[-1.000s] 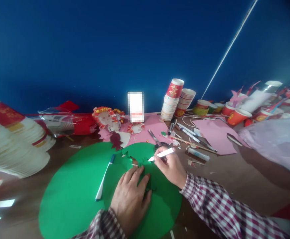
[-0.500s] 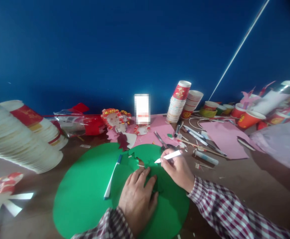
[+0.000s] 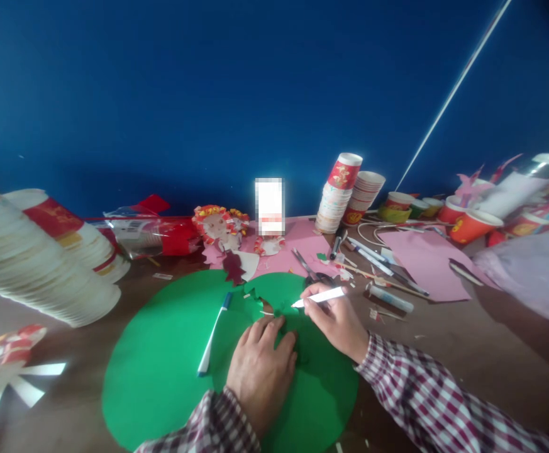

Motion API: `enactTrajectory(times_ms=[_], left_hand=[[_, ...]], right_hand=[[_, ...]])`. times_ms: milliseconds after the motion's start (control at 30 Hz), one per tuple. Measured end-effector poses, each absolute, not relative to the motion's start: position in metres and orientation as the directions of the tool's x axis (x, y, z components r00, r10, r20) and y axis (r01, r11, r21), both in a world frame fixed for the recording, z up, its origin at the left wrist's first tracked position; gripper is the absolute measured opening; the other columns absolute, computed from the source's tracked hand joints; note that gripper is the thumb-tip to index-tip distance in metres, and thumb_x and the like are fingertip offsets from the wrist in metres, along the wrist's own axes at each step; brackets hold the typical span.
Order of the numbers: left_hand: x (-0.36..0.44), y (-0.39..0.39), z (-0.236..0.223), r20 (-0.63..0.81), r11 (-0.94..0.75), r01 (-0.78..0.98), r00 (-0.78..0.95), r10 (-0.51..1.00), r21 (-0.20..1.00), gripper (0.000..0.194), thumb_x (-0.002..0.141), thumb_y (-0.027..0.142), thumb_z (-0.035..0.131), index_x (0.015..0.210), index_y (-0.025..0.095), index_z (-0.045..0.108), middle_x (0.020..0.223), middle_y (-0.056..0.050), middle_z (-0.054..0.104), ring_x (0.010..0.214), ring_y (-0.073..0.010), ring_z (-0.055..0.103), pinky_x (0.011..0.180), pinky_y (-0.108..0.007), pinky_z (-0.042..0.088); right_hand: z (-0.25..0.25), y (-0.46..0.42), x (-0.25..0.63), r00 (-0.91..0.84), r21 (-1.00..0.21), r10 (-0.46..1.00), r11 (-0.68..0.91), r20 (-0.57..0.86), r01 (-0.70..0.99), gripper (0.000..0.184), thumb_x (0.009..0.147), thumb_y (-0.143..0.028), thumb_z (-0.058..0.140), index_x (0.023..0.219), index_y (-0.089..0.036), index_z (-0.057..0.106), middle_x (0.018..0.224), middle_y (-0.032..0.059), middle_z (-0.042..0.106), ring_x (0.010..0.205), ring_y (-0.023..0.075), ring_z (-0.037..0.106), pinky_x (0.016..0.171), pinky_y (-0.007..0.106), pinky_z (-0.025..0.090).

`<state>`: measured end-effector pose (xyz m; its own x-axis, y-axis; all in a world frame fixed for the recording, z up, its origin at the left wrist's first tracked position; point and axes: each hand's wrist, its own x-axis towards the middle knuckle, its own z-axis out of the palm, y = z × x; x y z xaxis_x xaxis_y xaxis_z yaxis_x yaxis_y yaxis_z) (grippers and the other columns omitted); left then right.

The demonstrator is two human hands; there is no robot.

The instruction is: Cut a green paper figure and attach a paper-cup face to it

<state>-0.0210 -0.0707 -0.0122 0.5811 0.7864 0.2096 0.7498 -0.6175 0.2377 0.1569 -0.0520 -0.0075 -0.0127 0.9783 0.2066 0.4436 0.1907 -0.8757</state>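
Observation:
My left hand (image 3: 265, 362) lies flat with its fingers stretched out on a large green paper shape (image 3: 161, 365). Between the thumb and fingers of my right hand (image 3: 333, 314) is a white marker (image 3: 322, 297), its tip low over the green paper near a ragged cut edge. A small brown scrap (image 3: 267, 307) shows just beyond my left fingertips. Left of that hand, a white pen with blue ends (image 3: 214, 336) lies on the green paper. Dark-handled scissors (image 3: 308, 267) rest past my right hand, their handles partly hidden.
Stacked paper cups (image 3: 61, 251) lean at the left, and another cup stack (image 3: 338, 195) stands at the back. Pink paper (image 3: 425, 264), a clear tube (image 3: 390, 298) and several pens lie to the right. A maroon leaf cutout (image 3: 234, 267) is beyond the green paper.
The fingers of my left hand have drawn slightly closer together on the green paper. My right hand with the marker has hardly moved.

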Motion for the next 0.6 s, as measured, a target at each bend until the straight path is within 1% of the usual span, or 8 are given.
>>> enactTrajectory(times_ms=[100, 200, 333, 600], left_hand=[[-0.021, -0.0702, -0.0107, 0.185, -0.607, 0.755, 0.578, 0.795, 0.248, 0.027, 0.082, 0.023, 0.05, 0.107, 0.025, 0.061, 0.118, -0.007, 0.057, 0.111, -0.0269, 0.048, 0.091, -0.047, 0.045], [-0.0209, -0.0698, -0.011, 0.184, -0.605, 0.755, 0.576, 0.796, 0.253, 0.03, 0.082, 0.023, 0.05, 0.111, 0.025, 0.059, 0.118, -0.007, 0.057, 0.111, -0.0269, 0.048, 0.091, -0.047, 0.045], [-0.0209, -0.0697, -0.0117, 0.189, -0.608, 0.755, 0.578, 0.794, 0.247, 0.029, 0.083, 0.024, 0.049, 0.109, 0.026, 0.06, 0.119, -0.007, 0.056, 0.111, -0.0272, 0.047, 0.09, -0.047, 0.044], [-0.0228, -0.0698, -0.0143, 0.223, -0.62, 0.749, 0.58, 0.784, 0.234, 0.028, 0.083, 0.024, 0.048, 0.109, 0.026, 0.059, 0.119, -0.008, 0.054, 0.109, -0.0275, 0.048, 0.088, -0.047, 0.045]], right_hand=[[-0.0053, -0.0521, 0.1567, -0.014, -0.871, 0.975, 0.206, 0.223, 0.446, 0.011, 0.086, -0.026, 0.05, 0.083, -0.017, 0.055, 0.061, -0.0016, 0.056, 0.05, 0.0099, 0.049, 0.045, 0.019, 0.037], [-0.0033, -0.0521, 0.1564, -0.015, -0.861, 0.97, 0.224, 0.245, 0.457, 0.01, 0.085, -0.025, 0.052, 0.08, -0.017, 0.055, 0.059, -0.0024, 0.054, 0.048, 0.0091, 0.048, 0.044, 0.018, 0.036], [-0.0031, -0.0524, 0.1565, 0.001, -0.849, 0.966, 0.228, 0.26, 0.477, 0.008, 0.084, -0.023, 0.052, 0.08, -0.017, 0.055, 0.059, -0.0024, 0.054, 0.047, 0.0091, 0.047, 0.043, 0.019, 0.035], [-0.0031, -0.0536, 0.1574, 0.018, -0.79, 0.952, 0.244, 0.307, 0.563, 0.009, 0.084, -0.024, 0.052, 0.078, -0.018, 0.055, 0.061, -0.001, 0.057, 0.05, 0.0109, 0.052, 0.048, 0.02, 0.04]])
